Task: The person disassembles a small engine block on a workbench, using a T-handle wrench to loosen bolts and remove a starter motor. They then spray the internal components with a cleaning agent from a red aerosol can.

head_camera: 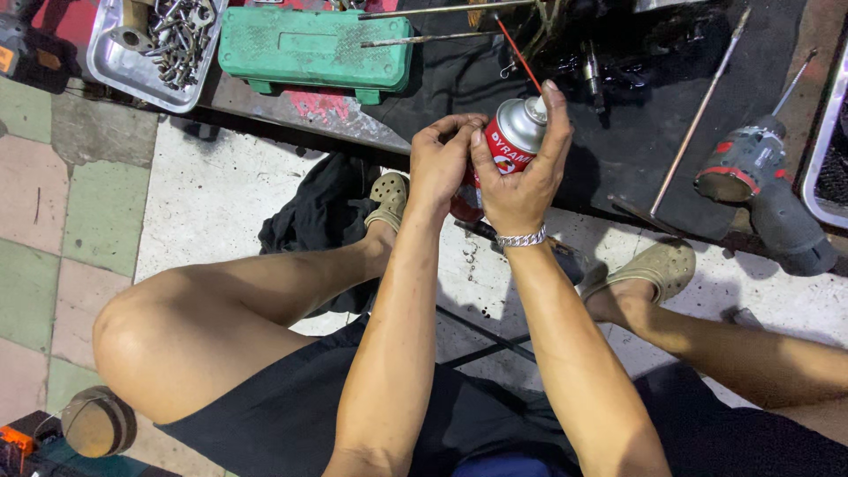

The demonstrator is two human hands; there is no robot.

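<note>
**Spray can held close over an oily work mat**

Above the tiled floor, between the knees, a red spray can [505, 150] with a silver top is gripped by the right hand [519, 181], whose forefinger is laid on the nozzle [536, 109]. A thin red straw [519, 57] is fitted there and is pointed away toward the greasy engine parts [609, 49] on the black mat [636, 132]. The left hand [440, 163] is closed around the can's side, just beside the right, with its fingertips curled at the shoulder.

A slip is judged possible: if oil has been carried onto the fingers, the can could be twisted out of the grip and dropped toward the sandals [658, 265]. The straw could also be knocked loose, so that spray would be thrown wide, perhaps onto the cordless drill [760, 190] nearby. A green tool case [314, 49] and a metal tray [119, 66] of sockets are left well apart.
</note>
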